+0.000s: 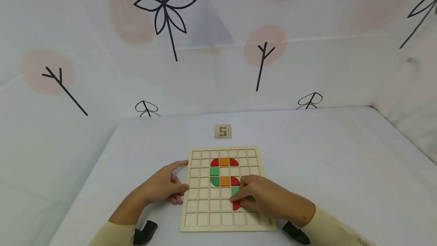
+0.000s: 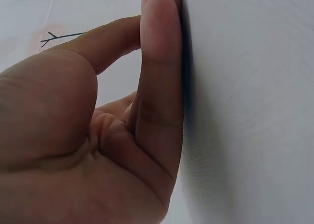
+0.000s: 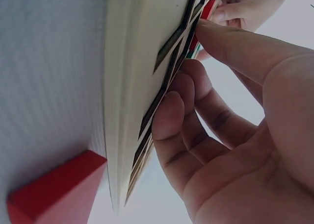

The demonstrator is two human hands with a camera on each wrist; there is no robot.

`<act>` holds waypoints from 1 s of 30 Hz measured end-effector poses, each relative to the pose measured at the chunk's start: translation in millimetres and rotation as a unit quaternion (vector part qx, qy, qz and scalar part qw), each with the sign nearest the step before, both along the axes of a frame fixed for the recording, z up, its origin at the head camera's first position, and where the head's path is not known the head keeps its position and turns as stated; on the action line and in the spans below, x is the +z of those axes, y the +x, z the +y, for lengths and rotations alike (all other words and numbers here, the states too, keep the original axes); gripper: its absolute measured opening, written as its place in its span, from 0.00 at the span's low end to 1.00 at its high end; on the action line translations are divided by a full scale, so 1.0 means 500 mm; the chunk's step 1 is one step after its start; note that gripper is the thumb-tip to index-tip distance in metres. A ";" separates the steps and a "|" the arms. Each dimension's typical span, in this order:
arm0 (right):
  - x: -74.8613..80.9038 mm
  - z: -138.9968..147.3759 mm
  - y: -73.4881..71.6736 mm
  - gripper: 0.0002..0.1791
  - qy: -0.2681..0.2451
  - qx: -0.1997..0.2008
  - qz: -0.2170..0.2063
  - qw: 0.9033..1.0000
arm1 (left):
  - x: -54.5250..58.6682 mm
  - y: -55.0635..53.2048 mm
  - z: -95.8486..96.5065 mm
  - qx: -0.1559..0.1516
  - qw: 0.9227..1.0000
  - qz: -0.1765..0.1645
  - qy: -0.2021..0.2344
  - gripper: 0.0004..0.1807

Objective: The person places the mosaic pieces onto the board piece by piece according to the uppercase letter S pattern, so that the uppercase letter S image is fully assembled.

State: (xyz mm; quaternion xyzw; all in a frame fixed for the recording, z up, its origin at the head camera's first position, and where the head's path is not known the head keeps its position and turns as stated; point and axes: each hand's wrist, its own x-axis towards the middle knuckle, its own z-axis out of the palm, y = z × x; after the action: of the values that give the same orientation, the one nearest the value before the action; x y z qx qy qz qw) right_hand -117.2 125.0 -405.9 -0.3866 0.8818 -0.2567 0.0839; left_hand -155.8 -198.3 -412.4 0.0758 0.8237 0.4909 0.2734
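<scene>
A wooden grid board (image 1: 209, 218) lies on the white table, with red, orange and green tiles set in its squares. My left hand (image 1: 163, 185) is at its left edge, index fingertip and thumb touching the rim; the other fingers fold underneath. In the left wrist view, that hand's fingers (image 2: 159, 87) stand close to the white cloth. Over the lower right squares, my right hand (image 1: 266, 196) pinches a red quarter-round tile (image 1: 236, 205), just below a green square tile (image 1: 235, 190). Part of the red tile is hidden by the fingers.
Beyond the board lies a small pattern card (image 1: 223, 131) with an S shape. A red block (image 3: 59, 194) sits beside the board in the right wrist view. Black wrist devices (image 1: 146, 232) show near both forearms. A printed cloth wall (image 1: 211, 79) stands behind the table.
</scene>
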 end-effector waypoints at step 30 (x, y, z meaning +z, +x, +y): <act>0.046 0.109 -0.002 0.15 0.002 -0.128 -0.052 0.990 | 0.002 0.004 0.008 0.015 1.000 -0.006 0.000 0.47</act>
State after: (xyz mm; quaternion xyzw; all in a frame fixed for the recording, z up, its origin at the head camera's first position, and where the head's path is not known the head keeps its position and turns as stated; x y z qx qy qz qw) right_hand -118.2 179.4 -382.8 -0.2559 0.9190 -0.2837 0.0970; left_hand -154.1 -194.3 -411.4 0.0604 0.8234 0.4952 0.2705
